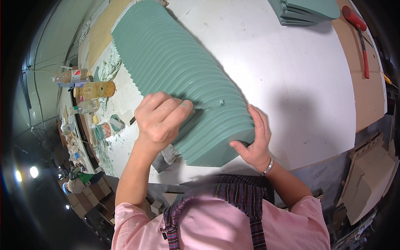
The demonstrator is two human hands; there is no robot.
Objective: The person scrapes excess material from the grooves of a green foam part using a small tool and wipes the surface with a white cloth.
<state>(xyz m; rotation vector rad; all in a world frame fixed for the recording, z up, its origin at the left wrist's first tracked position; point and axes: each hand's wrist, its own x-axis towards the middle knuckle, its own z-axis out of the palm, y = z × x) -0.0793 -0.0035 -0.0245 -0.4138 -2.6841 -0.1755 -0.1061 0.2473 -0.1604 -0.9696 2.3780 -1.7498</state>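
A long row of overlapping green sheets [175, 62], curved and ridged, lies slantwise on the white table. My left hand [160, 118] is closed in a fist over its left edge, close to the near end. A thin dark flat tool [133, 121] juts out beside that fist; the grip hides most of it, and it looks like a scraper. A green smear shows on a left finger. My right hand [257, 137] grips the near right corner, its thumb on the end sheet and its fingers along the side. A small green dab [221, 102] sits on the ridges between the hands.
Bottles [98, 89], a jar [102, 131] and a crumpled, green-stained cloth [110, 64] stand along the left side. A smaller stack of green sheets [310, 10] lies at the far right, with a red mallet [355, 21] beyond it. Cardboard [371, 179] leans below the table's right edge.
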